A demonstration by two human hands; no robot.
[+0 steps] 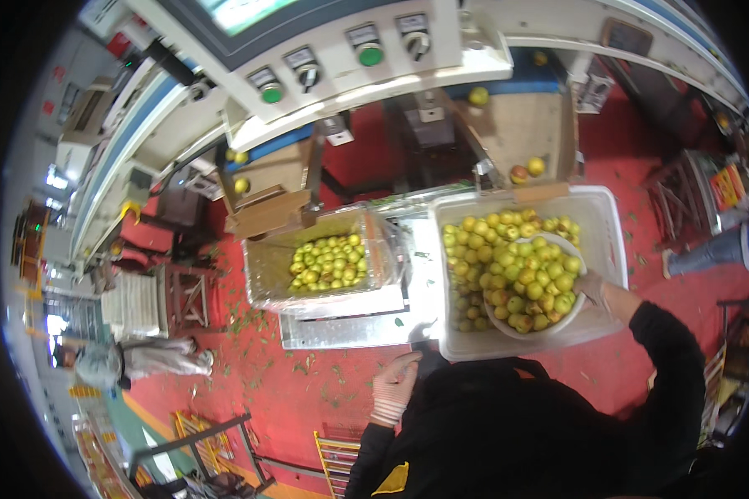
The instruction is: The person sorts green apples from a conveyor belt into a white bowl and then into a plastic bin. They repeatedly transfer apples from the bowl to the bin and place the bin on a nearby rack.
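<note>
My right hand (592,290), in a pale glove, grips the right rim of a round white basin (578,312). The basin is heaped with yellow-green, apple-like fruits (533,274), some with reddish patches. It rests tilted inside a large translucent white plastic tub (613,249), where more loose fruits (474,243) lie to its left. Beside my body, left of the tub's near corner, my gloved left hand (394,388) has bent fingers and no object visible in it. Left of the tub, a plastic-lined carton (268,265) holds similar fruits (328,263).
A metal stand (337,334) supports the carton. Beyond are two cardboard-lined chutes (524,131) (281,163) with a few fruits, beneath a control panel (340,62) with buttons and knobs. Leaves litter the red floor (299,380). People stand at left (156,360) and right (711,252).
</note>
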